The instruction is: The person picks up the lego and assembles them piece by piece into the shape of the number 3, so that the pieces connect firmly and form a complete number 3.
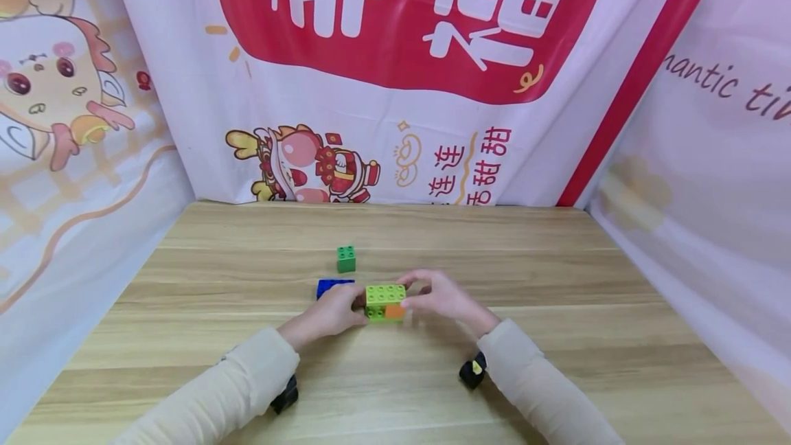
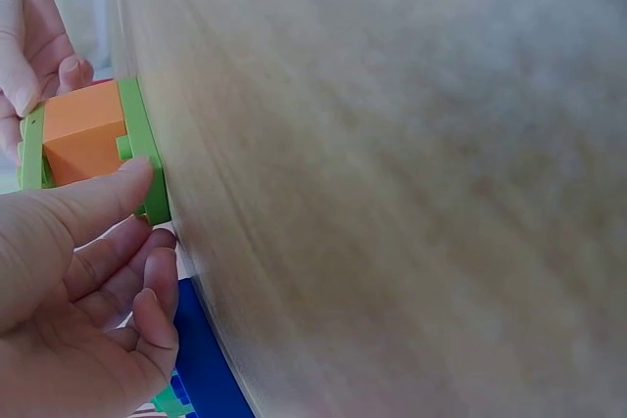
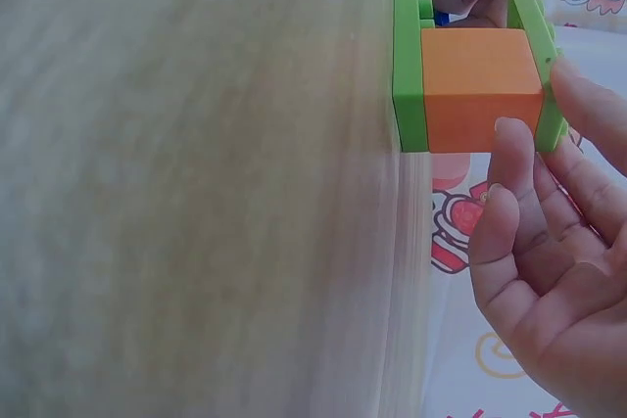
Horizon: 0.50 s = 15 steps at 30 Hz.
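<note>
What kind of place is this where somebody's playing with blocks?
Probably a little indoor corner set up for building, though I can't be sure. There's a wood-patterned table, cartoon-printed sheets hanging around it, and colourful toy bricks being put together.

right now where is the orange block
In the head view, the orange block is below centre, between the upper plate and lower plate, at the end nearer the right hand.
</note>
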{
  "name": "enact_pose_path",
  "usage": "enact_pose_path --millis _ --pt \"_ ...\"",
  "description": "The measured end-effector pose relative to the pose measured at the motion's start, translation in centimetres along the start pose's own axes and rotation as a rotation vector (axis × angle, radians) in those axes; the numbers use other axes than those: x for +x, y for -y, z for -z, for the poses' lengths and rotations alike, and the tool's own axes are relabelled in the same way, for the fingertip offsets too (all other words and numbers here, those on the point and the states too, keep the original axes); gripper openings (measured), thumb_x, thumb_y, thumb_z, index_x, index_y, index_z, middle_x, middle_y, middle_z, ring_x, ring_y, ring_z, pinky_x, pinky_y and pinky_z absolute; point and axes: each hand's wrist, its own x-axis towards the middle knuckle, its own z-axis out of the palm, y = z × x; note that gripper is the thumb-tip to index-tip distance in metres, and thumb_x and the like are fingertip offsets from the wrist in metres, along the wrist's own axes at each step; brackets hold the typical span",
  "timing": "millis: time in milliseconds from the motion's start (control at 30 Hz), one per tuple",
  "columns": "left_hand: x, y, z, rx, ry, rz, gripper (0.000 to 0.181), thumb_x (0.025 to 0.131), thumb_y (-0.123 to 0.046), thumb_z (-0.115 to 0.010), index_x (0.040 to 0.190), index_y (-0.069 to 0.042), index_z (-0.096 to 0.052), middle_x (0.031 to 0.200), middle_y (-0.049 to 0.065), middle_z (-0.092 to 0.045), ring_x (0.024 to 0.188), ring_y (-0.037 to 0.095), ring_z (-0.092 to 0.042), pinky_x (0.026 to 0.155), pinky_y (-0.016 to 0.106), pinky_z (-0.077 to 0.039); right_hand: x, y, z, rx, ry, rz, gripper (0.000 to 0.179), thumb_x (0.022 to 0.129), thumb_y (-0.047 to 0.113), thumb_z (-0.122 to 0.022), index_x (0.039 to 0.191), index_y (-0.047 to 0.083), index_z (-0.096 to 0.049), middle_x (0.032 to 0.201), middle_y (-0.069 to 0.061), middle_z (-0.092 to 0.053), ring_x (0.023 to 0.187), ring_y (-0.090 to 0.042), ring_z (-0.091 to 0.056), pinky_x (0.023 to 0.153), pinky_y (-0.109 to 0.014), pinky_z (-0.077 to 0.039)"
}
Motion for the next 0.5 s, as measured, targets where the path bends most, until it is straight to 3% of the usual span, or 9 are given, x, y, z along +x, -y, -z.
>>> enact_pose_path --millis 500 --pt "-0.16 0.05 0.11 0.007 -0.006 -0.023 0.022 0.074 -0.008 -0.077 0.09 -0.008 -0.061 0.084 0.001 -0.058 0.077 0.016 -0.053 0.068 0.033 -0.045 -0.18 0.33 0.09 -0.005 -0.002 -0.037 0.035 0.08 0.012 -0.071 0.114 0.008 -0.06 0.107 -0.007 -0.055 0.075 -0.029 -0.063 0.068 -0.041 -0.052"
